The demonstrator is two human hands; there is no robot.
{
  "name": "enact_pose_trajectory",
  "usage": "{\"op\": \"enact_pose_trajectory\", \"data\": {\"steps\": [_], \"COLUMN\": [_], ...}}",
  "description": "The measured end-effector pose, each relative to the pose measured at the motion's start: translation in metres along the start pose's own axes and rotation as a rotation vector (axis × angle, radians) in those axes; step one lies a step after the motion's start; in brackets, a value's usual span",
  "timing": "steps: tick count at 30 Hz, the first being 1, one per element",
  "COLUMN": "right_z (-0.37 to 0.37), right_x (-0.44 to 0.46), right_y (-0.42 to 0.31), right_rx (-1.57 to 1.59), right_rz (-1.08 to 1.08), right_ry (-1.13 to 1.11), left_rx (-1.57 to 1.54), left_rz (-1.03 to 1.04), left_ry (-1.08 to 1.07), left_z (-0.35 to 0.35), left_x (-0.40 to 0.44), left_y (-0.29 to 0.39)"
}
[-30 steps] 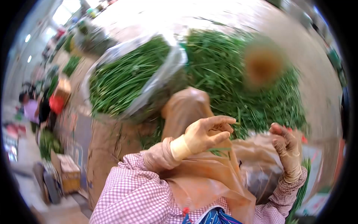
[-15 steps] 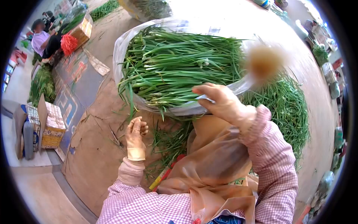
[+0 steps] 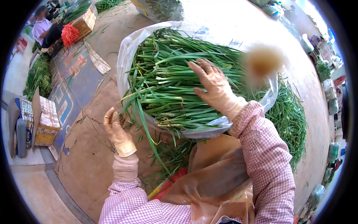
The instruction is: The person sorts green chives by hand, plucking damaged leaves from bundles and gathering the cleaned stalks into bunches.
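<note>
Long green chives [image 3: 175, 80], with pale cut ends mostly to the left, fill a clear plastic bag [image 3: 125, 56] with its mouth spread wide. My right hand [image 3: 213, 85], in a thin glove, rests flat over the chives near the bag's near right side, fingers spread. Lower left, apart from the bag, my left hand [image 3: 116, 128] is also gloved and holds nothing, its fingers loosely bent and apart. Between my hands, several stalks droop over the bag's near left rim toward the floor.
Loose greens [image 3: 289, 123] are heaped right of the bag. A brown apron [image 3: 212, 175] covers my lap. Another filled bag [image 3: 160, 9] stands beyond. At upper left a person [image 3: 43, 30] sits beside a box [image 3: 85, 24]; a woven box [image 3: 46, 123] stands at left.
My right hand has moved up from the bag's near edge onto the chives. My left hand has shifted left and uncurled its fingers. More stalks now hang over the near left rim.
</note>
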State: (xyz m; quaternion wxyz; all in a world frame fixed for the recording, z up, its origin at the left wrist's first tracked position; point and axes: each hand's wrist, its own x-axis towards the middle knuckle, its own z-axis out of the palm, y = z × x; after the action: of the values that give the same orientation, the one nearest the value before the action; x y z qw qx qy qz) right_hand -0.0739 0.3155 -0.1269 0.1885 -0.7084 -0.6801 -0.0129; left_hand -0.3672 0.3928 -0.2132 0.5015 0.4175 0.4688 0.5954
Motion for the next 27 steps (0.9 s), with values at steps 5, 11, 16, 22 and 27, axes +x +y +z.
{"op": "enact_pose_trajectory", "data": {"steps": [5,11,16,22,27], "right_z": [0.026,0.035,0.030,0.029,0.046], "right_x": [0.038,0.035,0.036,0.058,0.052], "right_y": [0.023,0.022,0.024,0.007,0.021], "right_rx": [-0.170,-0.234,-0.104,-0.332,-0.115], "right_rz": [-0.095,-0.107,-0.105,-0.013,-0.113], "right_ry": [-0.084,-0.140,-0.056,0.040,-0.056], "left_rx": [-0.090,-0.045,-0.092,-0.104,-0.146], "left_rz": [0.096,0.013,0.124,0.180,0.152], "left_ry": [-0.043,-0.037,-0.093,-0.162,-0.170], "left_z": [0.013,0.014,0.032,0.041,0.038], "left_x": [0.004,0.009,0.008,0.015,0.022], "left_y": [0.025,0.009,0.023,0.035,0.032]}}
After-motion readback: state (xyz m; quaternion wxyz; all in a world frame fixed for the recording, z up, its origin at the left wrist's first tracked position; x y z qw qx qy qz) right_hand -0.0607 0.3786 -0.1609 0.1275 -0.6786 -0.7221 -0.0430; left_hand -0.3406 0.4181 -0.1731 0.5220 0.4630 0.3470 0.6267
